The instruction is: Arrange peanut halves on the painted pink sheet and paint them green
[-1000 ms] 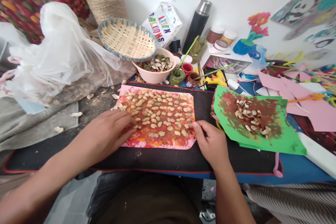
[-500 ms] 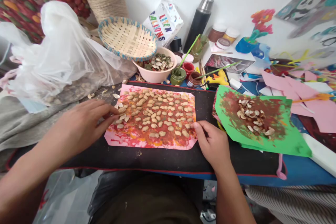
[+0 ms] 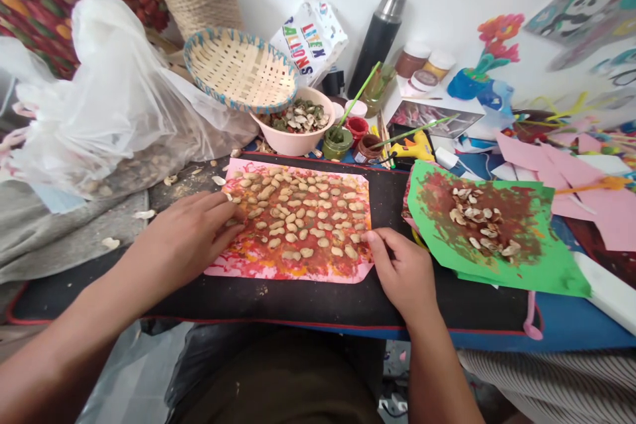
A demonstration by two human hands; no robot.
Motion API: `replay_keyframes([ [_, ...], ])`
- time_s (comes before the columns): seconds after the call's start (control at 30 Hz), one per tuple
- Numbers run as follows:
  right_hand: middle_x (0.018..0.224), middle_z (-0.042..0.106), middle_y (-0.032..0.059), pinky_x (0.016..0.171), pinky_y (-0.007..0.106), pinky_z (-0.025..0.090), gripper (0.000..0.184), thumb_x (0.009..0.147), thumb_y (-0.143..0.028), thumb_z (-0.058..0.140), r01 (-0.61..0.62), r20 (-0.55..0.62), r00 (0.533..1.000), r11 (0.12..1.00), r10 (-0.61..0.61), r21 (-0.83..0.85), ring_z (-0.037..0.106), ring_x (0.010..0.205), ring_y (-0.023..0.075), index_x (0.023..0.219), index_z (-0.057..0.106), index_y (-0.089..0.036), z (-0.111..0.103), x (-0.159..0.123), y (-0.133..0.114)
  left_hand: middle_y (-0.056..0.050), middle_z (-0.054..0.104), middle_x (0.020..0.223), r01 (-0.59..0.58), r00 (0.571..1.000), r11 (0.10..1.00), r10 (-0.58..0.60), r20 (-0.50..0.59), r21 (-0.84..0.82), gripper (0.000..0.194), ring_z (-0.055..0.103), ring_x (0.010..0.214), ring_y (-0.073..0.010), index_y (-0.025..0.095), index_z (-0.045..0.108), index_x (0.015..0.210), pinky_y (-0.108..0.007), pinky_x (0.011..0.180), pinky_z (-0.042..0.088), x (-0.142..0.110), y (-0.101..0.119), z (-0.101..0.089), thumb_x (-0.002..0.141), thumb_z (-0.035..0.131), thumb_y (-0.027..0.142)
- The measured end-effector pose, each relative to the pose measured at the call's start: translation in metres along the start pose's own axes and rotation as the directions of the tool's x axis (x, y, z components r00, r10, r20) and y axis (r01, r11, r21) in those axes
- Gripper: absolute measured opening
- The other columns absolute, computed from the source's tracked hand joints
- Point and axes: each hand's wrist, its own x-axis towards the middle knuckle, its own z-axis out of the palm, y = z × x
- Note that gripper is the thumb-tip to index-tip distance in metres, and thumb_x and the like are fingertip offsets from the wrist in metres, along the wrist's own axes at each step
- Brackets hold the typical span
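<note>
A pink sheet of paper (image 3: 268, 271), smeared with red, orange and brown paint, lies on the black mat with many unshelled peanuts (image 3: 291, 218) spread over it. My left hand (image 3: 196, 232) reaches over the sheet's left edge, its fingers bent down close together among the peanuts. Whatever the fingertips hold, if anything, is hidden. At the right edge, my right hand (image 3: 405, 271) pinches the paper between thumb and fingers.
Beyond the sheet stand a pink bowl of shells (image 3: 293, 142), a woven basket (image 3: 243, 73), paint jars (image 3: 338, 144) and a yellow glue gun (image 3: 415, 148). A green sheet (image 3: 527, 271) bearing shells lies right. Left is a plastic bag of peanuts (image 3: 114, 99).
My left hand has moved right, further over the sheet, covering the peanuts and shells at its left edge. Shell pieces on the grey cloth have come into sight. My right hand stays put.
</note>
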Motion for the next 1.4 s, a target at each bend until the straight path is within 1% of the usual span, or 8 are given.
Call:
replay_keyframes([
  [0.2, 0.092, 0.094, 0.0066, 0.072, 0.035, 0.060, 0.043, 0.125, -0.048, 0.061, -0.045, 0.018, 0.999, 0.999, 0.045, 0.007, 0.088, 0.079, 0.0270, 0.093, 0.083, -0.028, 0.000, -0.001, 0.001, -0.012, 0.081, 0.095, -0.041, 0.996, 0.994, 0.048, -0.070, 0.100, 0.045, 0.075, 0.092, -0.0347, 0.027, 0.080, 0.102, -0.050, 0.087, 0.061, 0.004, 0.016, 0.006, 0.124, 0.046, 0.047],
  [0.4, 0.092, 0.094, 0.0062, 0.073, 0.034, 0.059, 0.041, 0.125, -0.044, 0.061, -0.030, 0.019, 0.999, 0.999, 0.029, 0.014, 0.088, 0.077, 0.0256, 0.095, 0.083, -0.027, -0.001, -0.001, 0.000, -0.006, 0.087, 0.100, -0.078, 0.997, 0.995, 0.079, 0.012, -0.067, 0.034, 0.080, 0.094, -0.0320, 0.031, 0.083, 0.105, -0.046, 0.093, 0.061, -0.002, 0.010, 0.002, 0.120, 0.063, 0.055],
  [0.6, 0.090, 0.093, 0.0054, 0.072, 0.033, 0.059, 0.040, 0.125, -0.043, 0.062, -0.017, 0.011, 1.000, 1.000, 0.017, 0.019, 0.087, 0.075, 0.0254, 0.094, 0.083, -0.027, -0.002, 0.000, -0.002, -0.008, 0.089, 0.112, -0.078, 0.997, 0.997, 0.078, 0.000, -0.011, 0.036, 0.078, 0.101, -0.0319, 0.032, 0.088, 0.119, -0.047, 0.097, 0.061, -0.005, 0.000, -0.001, 0.123, 0.057, 0.050],
  [0.73, 0.090, 0.093, 0.0059, 0.071, 0.034, 0.060, 0.041, 0.124, -0.044, 0.062, -0.028, 0.021, 0.999, 0.999, 0.028, 0.016, 0.087, 0.075, 0.0258, 0.094, 0.083, -0.027, -0.001, 0.000, -0.001, -0.010, 0.088, 0.110, -0.120, 0.992, 0.993, 0.119, 0.045, 0.007, 0.041, 0.077, 0.098, -0.0324, 0.030, 0.089, 0.115, -0.049, 0.095, 0.062, -0.002, 0.001, 0.001, 0.123, 0.056, 0.053],
  [0.9, 0.090, 0.093, 0.0060, 0.072, 0.034, 0.059, 0.041, 0.125, -0.044, 0.061, -0.016, 0.011, 1.000, 1.000, 0.016, 0.020, 0.088, 0.076, 0.0260, 0.093, 0.083, -0.027, -0.001, 0.000, -0.001, -0.010, 0.088, 0.106, -0.162, 0.984, 0.987, 0.161, 0.071, 0.008, 0.048, 0.079, 0.096, -0.0326, 0.027, 0.086, 0.109, -0.050, 0.096, 0.063, 0.005, 0.006, -0.005, 0.126, 0.050, 0.054],
  [1.03, 0.090, 0.093, 0.0061, 0.073, 0.034, 0.060, 0.042, 0.126, -0.045, 0.061, -0.022, 0.019, 1.000, 1.000, 0.022, 0.013, 0.088, 0.078, 0.0269, 0.094, 0.083, -0.028, -0.001, 0.000, -0.001, -0.008, 0.088, 0.105, -0.181, 0.982, 0.983, 0.181, 0.045, -0.014, 0.046, 0.078, 0.092, -0.0299, 0.027, 0.085, 0.103, -0.048, 0.097, 0.062, 0.007, 0.012, -0.007, 0.125, 0.053, 0.051],
  [1.2, 0.093, 0.094, 0.0070, 0.072, 0.034, 0.060, 0.044, 0.126, -0.047, 0.060, -0.023, 0.022, 0.999, 1.000, 0.023, 0.012, 0.089, 0.079, 0.0275, 0.094, 0.083, -0.028, -0.001, 0.000, -0.001, -0.005, 0.085, 0.101, -0.252, 0.967, 0.965, 0.250, -0.042, -0.077, 0.037, 0.077, 0.093, -0.0269, 0.027, 0.082, 0.106, -0.043, 0.095, 0.060, 0.004, 0.031, -0.005, 0.126, 0.058, 0.045],
  [1.4, 0.093, 0.094, 0.0062, 0.073, 0.033, 0.059, 0.039, 0.124, -0.041, 0.063, -0.024, 0.026, 0.999, 0.999, 0.023, 0.024, 0.089, 0.078, 0.0263, 0.094, 0.083, -0.027, -0.002, 0.001, -0.001, -0.005, 0.084, 0.100, -0.316, 0.948, 0.940, 0.319, -0.002, -0.130, 0.034, 0.075, 0.090, -0.0249, 0.026, 0.081, 0.105, -0.041, 0.091, 0.061, 0.006, 0.053, 0.008, 0.127, 0.060, 0.042],
])
